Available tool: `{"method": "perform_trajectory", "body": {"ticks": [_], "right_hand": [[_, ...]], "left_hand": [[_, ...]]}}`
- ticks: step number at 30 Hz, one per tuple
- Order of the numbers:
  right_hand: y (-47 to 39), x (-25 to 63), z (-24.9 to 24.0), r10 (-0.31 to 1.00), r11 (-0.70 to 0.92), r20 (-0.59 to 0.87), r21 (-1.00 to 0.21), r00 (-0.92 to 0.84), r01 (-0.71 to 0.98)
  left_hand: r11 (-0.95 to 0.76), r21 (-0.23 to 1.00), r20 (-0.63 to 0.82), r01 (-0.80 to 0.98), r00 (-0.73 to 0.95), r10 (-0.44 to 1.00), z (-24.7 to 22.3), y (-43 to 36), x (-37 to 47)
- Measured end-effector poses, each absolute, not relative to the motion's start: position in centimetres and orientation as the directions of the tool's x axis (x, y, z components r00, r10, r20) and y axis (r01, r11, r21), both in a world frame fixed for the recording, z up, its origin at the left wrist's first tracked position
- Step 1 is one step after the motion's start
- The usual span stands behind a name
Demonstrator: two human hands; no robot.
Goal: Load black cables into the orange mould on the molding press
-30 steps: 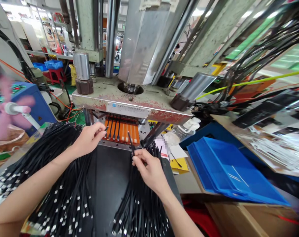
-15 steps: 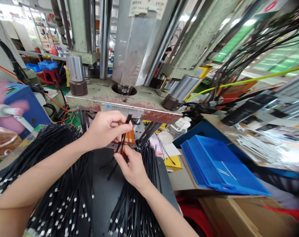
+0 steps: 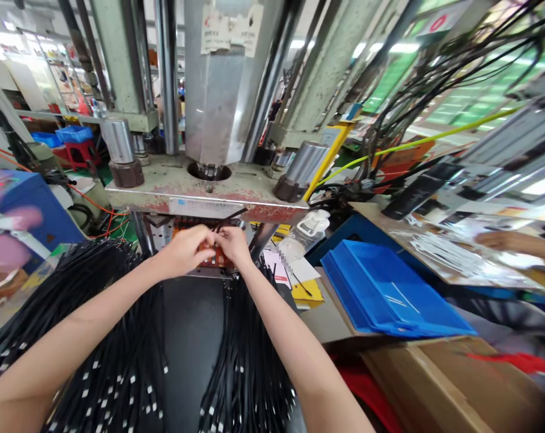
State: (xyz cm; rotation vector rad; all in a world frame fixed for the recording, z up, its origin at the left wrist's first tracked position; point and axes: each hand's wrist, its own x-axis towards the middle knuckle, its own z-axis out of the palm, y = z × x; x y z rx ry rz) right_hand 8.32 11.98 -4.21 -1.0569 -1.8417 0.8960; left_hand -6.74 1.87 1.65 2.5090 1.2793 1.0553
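Note:
Both my hands are inside the press opening, over an orange mould block (image 3: 219, 260). My left hand (image 3: 188, 249) has its fingers closed at the left of the mould, around thin black cables that are mostly hidden. Beside it, fingertips almost touching, my right hand (image 3: 235, 245) pinches the cables too. One black cable end (image 3: 238, 213) sticks up above the right fingers. Long bundles of black cables with pale tips lie on either side of the dark tabletop (image 3: 193, 337): a left bundle (image 3: 123, 343) and a right bundle (image 3: 247, 361).
The press plate (image 3: 209, 195) is just above my hands, with steel posts around it. To the right are a phone (image 3: 276, 267), a plastic bottle (image 3: 312, 228), blue trays (image 3: 380, 288) and a cardboard box (image 3: 425, 379). A co-worker's hand (image 3: 511, 242) is at the far right; a pink fan (image 3: 4, 222) stands left.
Both hands have moved forward, from in front of the press to over the orange mould, taking the black cables along. A co-worker's hand has come into view at the right.

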Motion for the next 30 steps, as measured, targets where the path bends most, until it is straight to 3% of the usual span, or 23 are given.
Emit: {"method": "perform_trajectory", "body": {"ticks": [2,4,8,16,20,23,27,30], "right_hand": [[12.2,8.3,-4.4,0.909,0.375,0.266,-0.857,-0.321,0.353],[12.0,8.5,-4.4,0.899,0.399,0.276,-0.835,-0.339,0.379],[11.5,9.0,-3.9,0.857,0.491,0.323,-0.750,-0.402,0.443],[13.3,8.0,-3.7,0.910,0.406,0.213,-0.636,-0.356,0.657],[13.6,7.8,-4.0,0.922,0.371,0.306,-0.522,-0.238,0.768],[12.3,8.5,-4.3,0.919,0.371,0.319,-0.506,-0.231,0.778],[10.6,9.2,-4.4,0.907,0.419,0.275,-0.522,-0.318,0.743],[11.3,8.5,-4.3,0.941,0.337,0.215,-0.526,-0.261,0.781]], "left_hand": [[-0.640,0.260,0.299,0.723,0.570,0.765,-1.0,1.7,-7.7],[-0.650,0.153,0.142,0.745,0.634,0.760,-2.7,1.3,-8.4],[-0.619,0.113,0.004,0.777,0.623,0.782,-3.0,1.1,-8.9],[-0.609,0.143,-0.087,0.780,0.623,0.777,-1.4,1.8,-8.4],[-0.480,0.134,-0.094,0.867,0.493,0.865,-1.4,5.0,-7.9],[-0.338,0.153,-0.140,0.929,0.359,0.923,-1.4,8.7,-7.7],[-0.274,0.174,-0.045,0.946,0.286,0.957,-1.5,12.9,-7.0],[-0.261,0.189,0.018,0.947,0.263,0.965,-1.2,14.5,-5.9]]}}
